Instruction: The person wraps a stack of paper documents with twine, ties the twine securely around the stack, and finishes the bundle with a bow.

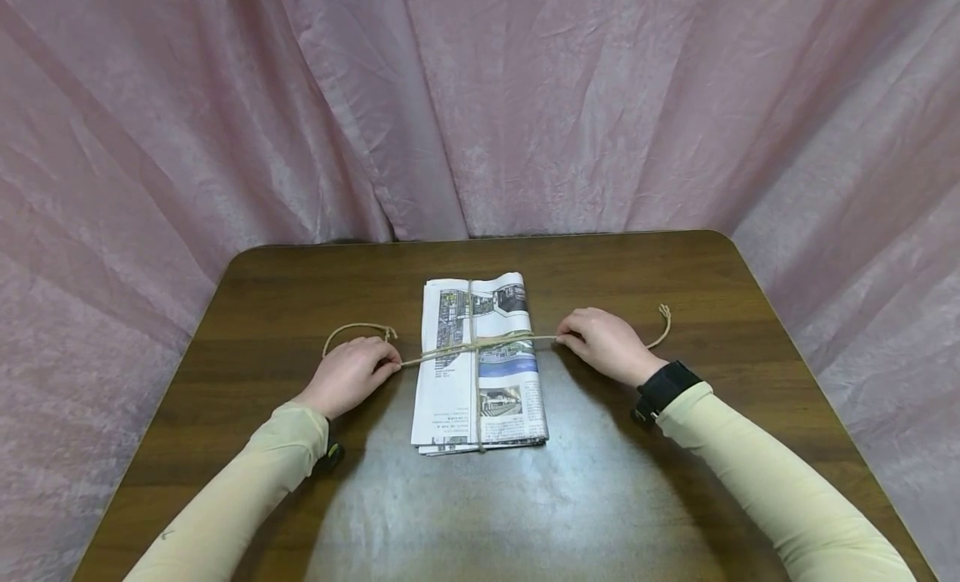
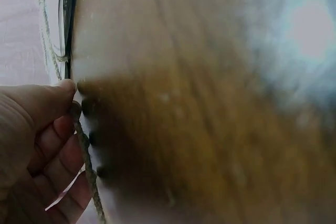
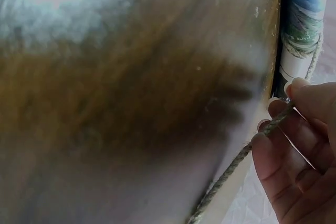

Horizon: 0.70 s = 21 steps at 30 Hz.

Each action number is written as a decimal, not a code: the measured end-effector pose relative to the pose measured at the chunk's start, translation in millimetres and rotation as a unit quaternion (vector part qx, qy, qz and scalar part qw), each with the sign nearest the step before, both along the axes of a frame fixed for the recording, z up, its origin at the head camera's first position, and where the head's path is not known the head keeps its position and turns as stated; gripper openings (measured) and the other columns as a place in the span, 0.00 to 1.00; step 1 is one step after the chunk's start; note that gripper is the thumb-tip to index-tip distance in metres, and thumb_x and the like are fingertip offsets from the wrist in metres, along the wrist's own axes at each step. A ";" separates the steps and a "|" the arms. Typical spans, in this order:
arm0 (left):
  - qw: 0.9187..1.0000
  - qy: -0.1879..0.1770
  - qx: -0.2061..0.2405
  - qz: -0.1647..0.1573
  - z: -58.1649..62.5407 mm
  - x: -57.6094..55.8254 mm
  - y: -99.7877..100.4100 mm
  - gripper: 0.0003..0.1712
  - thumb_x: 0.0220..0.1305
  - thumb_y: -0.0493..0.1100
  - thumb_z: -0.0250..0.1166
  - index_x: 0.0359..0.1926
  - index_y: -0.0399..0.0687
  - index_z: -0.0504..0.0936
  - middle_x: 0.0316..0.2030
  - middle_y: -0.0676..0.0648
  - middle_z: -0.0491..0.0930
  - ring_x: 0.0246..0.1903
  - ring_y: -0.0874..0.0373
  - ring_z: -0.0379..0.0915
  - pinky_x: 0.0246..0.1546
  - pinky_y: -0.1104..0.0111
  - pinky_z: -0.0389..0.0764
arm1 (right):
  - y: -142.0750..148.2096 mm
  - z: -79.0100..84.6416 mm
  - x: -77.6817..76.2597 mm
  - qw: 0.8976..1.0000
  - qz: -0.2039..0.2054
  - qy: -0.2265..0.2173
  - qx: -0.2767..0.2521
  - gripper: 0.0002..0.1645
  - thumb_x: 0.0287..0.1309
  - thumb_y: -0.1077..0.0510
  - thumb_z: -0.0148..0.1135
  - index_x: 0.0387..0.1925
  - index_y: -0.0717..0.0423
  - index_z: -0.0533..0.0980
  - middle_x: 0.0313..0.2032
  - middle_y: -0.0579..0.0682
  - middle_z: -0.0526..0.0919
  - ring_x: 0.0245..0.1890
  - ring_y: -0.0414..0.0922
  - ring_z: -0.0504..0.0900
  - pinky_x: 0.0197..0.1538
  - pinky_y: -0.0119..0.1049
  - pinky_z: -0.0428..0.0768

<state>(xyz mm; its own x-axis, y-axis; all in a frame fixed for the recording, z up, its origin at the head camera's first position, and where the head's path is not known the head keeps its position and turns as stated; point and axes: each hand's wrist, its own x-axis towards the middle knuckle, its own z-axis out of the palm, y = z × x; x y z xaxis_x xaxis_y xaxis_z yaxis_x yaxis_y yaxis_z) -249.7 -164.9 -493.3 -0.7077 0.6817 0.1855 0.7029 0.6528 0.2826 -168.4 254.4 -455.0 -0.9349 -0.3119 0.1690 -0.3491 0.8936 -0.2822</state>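
Note:
A folded stack of newspapers [image 1: 450,407] lies on the table, with beige rope [image 1: 477,398] running lengthwise over it and crossing near its middle. To the left of the stack, my left hand [image 1: 354,373] pinches one rope end between thumb and fingers; its tail loops behind the hand. On the other side my right hand [image 1: 606,344] pinches the other end, whose knotted tip [image 1: 664,312] sticks out beyond the hand. Between the hands the rope looks straight across the papers. The left wrist view shows the rope [image 2: 89,171] trailing below the thumb; the right wrist view shows it likewise [image 3: 226,174].
The brown wooden table [image 1: 300,282] has rounded far corners. Pink curtains [image 1: 555,107] hang right behind it and along both sides. A black band [image 1: 666,384] circles the right wrist, and light glares off the table's near part.

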 end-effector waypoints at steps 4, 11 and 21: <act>1.000 -0.013 0.001 0.008 4.3 2.4 -0.7 0.04 0.68 0.45 0.70 0.41 0.52 0.87 0.39 0.53 0.84 0.44 0.52 0.81 0.47 0.52 0.79 | 0.1 0.1 1.1 1.000 -0.007 -0.004 -0.010 0.07 0.67 0.55 0.69 0.43 0.52 0.85 0.39 0.45 0.85 0.40 0.44 0.83 0.44 0.45 0.81; 0.996 -0.035 0.035 0.076 30.0 11.4 -29.0 0.07 0.69 0.47 0.69 0.45 0.53 0.87 0.42 0.53 0.84 0.42 0.54 0.80 0.44 0.54 0.79 | 9.4 19.6 12.9 0.998 -0.047 0.002 -0.048 0.12 0.70 0.53 0.66 0.49 0.52 0.85 0.42 0.45 0.85 0.38 0.42 0.82 0.40 0.44 0.79; 0.946 -0.191 -0.079 0.249 33.8 4.0 -67.9 0.36 0.73 0.72 0.49 0.35 0.45 0.81 0.23 0.48 0.77 0.19 0.54 0.71 0.17 0.62 0.68 | -16.7 35.9 11.9 0.996 -0.018 0.007 -0.088 0.08 0.70 0.53 0.65 0.44 0.50 0.86 0.39 0.41 0.86 0.37 0.40 0.81 0.42 0.42 0.78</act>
<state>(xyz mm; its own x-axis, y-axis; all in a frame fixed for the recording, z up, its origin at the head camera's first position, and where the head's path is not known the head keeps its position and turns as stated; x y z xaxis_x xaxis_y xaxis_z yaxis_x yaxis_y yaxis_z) -245.7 -232.8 -459.5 -0.9432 0.2448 -0.2246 0.1643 0.9314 0.3249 -156.5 237.7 -419.1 -0.9423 -0.2431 0.2304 -0.3227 0.8427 -0.4309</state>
